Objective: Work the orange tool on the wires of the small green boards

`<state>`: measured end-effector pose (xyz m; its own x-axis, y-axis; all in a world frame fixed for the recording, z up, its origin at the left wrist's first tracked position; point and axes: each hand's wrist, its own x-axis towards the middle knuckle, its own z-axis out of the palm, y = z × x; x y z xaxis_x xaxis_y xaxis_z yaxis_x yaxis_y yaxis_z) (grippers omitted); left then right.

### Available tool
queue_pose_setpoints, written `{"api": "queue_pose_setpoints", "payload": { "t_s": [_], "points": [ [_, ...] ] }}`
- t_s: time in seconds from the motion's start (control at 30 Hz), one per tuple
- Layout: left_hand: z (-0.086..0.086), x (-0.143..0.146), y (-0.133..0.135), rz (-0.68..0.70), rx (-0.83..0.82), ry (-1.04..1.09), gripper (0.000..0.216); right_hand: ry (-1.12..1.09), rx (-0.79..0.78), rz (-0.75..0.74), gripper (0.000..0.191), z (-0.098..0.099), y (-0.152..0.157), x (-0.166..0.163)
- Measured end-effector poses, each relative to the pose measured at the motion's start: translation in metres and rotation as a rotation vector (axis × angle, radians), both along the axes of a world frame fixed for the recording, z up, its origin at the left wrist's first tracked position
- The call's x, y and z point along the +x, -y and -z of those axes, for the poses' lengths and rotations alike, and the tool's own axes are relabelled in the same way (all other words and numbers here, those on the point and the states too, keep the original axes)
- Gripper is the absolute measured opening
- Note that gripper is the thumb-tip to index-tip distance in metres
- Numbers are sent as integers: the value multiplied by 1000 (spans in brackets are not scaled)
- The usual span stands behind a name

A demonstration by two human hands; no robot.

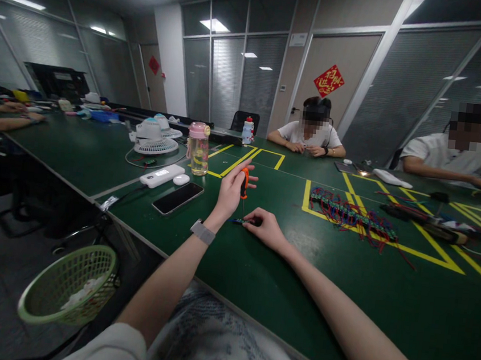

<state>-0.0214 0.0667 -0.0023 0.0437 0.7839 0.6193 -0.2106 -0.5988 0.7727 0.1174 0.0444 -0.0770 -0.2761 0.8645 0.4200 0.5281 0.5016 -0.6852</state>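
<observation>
My left hand [231,187] is raised above the green table [256,273] and grips an orange-handled screwdriver [244,183] held upright, tip pointing down. My right hand [266,227] rests on the table just right of it. Its fingers pinch a small dark part [240,221] that lies under the screwdriver tip. A grey watch band sits on my left wrist.
A black phone [177,197], a white power bank [162,176], a pink-capped bottle [198,148] and small fans [154,136] lie to the left. A pile of red and blue wired parts [351,214] fills a yellow-taped box. Other people sit across the table. A green basket [69,291] stands on the floor.
</observation>
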Motion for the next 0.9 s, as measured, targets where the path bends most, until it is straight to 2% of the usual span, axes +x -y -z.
{"api": "queue_pose_setpoints", "payload": {
  "t_s": [0.07, 0.2, 0.27, 0.33, 0.43, 0.5, 0.6, 0.77, 0.83, 0.9],
  "points": [
    [0, 1, 2, -18, -15, -22, 34, 2, -3, -2, 9, 0, 1, 0],
    [-3, -2, 9, -309, 121, -151, 24, 6, -7, 0, 9, -2, 2, 0],
    [-4, -4, 10, -380, 165, -171, 20, 2, -5, -2, 9, -2, 2, -1],
    [-4, -4, 9, -309, 151, -138, 25, -4, 0, -7, 9, -2, 2, 0],
    [-2, -2, 4, -95, 72, -36, 33, -7, 3, -10, 9, -2, 2, 0],
    [0, 1, 2, -27, 18, 13, 36, -4, 2, -7, 9, -1, 1, 0],
    [0, 2, 3, -100, 19, -18, 36, 2, 1, -3, 9, -1, 1, 0],
    [-2, -2, 6, -407, 163, -144, 22, 8, -8, 1, 10, -1, 1, 0],
    [-3, -3, 6, -388, 165, -130, 24, 5, -3, -5, 10, -1, 1, 0],
    [-2, -3, 5, -249, 127, -76, 30, -3, 4, -12, 9, -1, 1, 0]
  ]
}}
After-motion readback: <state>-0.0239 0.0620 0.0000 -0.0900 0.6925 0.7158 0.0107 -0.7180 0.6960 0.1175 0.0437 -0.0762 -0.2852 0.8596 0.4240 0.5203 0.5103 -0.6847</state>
